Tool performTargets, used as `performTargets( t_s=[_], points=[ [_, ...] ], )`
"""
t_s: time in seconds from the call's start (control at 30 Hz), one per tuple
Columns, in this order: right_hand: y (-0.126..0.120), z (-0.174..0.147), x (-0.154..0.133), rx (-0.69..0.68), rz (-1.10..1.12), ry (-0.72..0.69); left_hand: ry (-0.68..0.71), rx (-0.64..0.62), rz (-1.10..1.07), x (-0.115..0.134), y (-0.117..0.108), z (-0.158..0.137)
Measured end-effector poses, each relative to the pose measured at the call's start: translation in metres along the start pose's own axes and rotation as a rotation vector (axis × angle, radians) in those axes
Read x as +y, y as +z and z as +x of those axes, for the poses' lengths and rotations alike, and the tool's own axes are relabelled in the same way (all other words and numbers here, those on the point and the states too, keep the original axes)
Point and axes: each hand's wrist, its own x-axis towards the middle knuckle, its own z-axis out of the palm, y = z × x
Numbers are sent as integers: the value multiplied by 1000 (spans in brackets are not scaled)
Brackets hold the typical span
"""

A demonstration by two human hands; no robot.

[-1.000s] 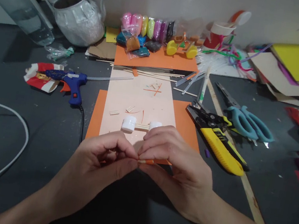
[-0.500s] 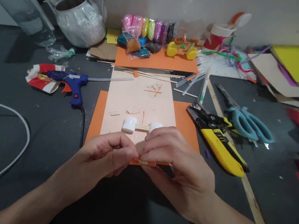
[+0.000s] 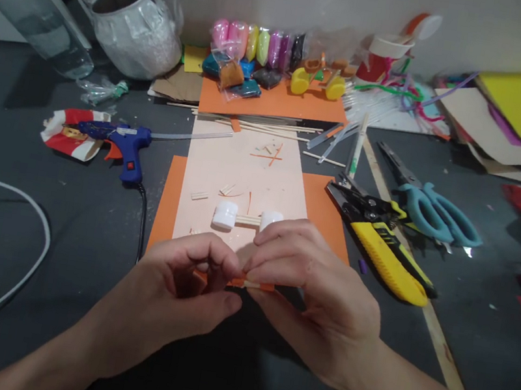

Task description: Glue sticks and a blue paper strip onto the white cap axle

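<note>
Near the front edge of the paper, my right hand [image 3: 311,295] pinches a small orange strip [image 3: 266,286] with a pale piece on it, thumb below and fingers above. My left hand [image 3: 197,284] is at the strip's left end, its thumb apart from the curled fingers; whether a fingertip touches the strip is hard to tell. Just beyond my hands lies a pair of white caps [image 3: 225,214] joined by thin wooden sticks [image 3: 248,221]; my right fingers partly cover the right cap.
A blue glue gun [image 3: 131,151] with its cord lies left. Yellow-handled pliers [image 3: 386,261] and blue-handled scissors [image 3: 440,213] lie right. Wooden sticks, bagged clay [image 3: 274,49] and a yellow-wheeled piece [image 3: 301,81] sit behind. A silver kettle-shaped pot [image 3: 134,37] stands back left.
My left thumb has come away from its fingers and moved down, loosening its pinch at the strip. My right hand keeps its hold in nearly the same place.
</note>
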Motion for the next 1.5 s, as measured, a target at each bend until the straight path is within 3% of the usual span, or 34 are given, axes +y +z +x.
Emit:
performTargets(
  t_s=[0.2, 0.4, 0.7, 1.1, 1.5],
  points=[
    [1, -1, 0, -20, -9, 2, 10, -13, 21, 1, 0, 2],
    [1, 0, -2, -12, -22, -19, 78, 74, 59, -1, 5, 1],
    [0, 0, -1, -23, -86, -40, 47, 23, 79, 3, 5, 0],
    [-4, 0, -3, -73, -181, -51, 78, 66, 199, 2, 7, 1],
    [-6, -1, -2, -65, -199, -47, 15, 38, 61, 0, 3, 0]
  ],
)
